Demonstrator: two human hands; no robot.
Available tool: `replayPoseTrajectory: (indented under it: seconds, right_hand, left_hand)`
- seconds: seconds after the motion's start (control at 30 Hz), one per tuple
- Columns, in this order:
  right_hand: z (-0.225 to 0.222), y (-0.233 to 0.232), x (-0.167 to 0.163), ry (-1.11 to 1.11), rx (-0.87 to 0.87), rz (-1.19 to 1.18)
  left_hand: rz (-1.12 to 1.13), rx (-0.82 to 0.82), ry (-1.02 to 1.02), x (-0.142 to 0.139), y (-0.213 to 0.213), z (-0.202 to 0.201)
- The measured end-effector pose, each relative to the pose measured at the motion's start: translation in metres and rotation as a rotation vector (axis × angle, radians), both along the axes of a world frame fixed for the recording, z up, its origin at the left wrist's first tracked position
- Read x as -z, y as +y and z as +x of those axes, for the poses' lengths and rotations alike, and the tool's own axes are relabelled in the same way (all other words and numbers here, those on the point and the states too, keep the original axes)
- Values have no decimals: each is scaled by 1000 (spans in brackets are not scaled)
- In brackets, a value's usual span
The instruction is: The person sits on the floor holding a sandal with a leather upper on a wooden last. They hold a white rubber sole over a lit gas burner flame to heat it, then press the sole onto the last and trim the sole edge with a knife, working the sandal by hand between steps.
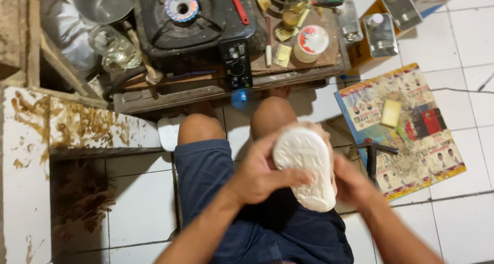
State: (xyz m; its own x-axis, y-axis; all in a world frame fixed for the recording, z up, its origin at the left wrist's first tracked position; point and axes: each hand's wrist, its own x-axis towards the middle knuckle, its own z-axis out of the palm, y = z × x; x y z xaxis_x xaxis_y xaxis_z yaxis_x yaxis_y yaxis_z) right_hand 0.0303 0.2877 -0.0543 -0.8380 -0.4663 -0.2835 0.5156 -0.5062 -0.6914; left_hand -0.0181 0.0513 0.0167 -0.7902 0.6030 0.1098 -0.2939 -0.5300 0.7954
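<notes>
Right now the left hand [257, 174] and the right hand [355, 184] both have their fingers closed around a white shoe sole [304, 166], tread up, over the person's lap, well short of the low table's [216, 92] near edge. It looks like pressing or checking it; the next move seems to need a steady two-sided hold. Whatever is under the sole is hidden, and the right hand is blurred.

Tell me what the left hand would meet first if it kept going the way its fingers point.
The left hand points rightward and already presses the white shoe sole. Going straight on, it would likely meet the right hand behind the sole, though depth is unclear.
</notes>
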Motion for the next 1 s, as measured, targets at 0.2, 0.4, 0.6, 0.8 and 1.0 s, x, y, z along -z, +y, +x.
replayPoseTrajectory:
  seconds: [0.2,0.4,0.6,0.8,1.0]
  right_hand:
    - [53,-18,24,671,537,1125]
    - [59,-31,3,1245,628,1350]
    - [60,-21,1,1300,500,1173]
    - [58,-18,-7,1378,450,1151]
    - [59,-19,-7,1434,463,1133]
  left_hand:
    - [-355,-427,346,7,4,39]
    - [-293,-440,193,15,4,65]
    - [-367,-541,485,27,-7,64]
    - [-383,-488,604,27,-14,53]
    - [-539,-448,555,27,-22,58]
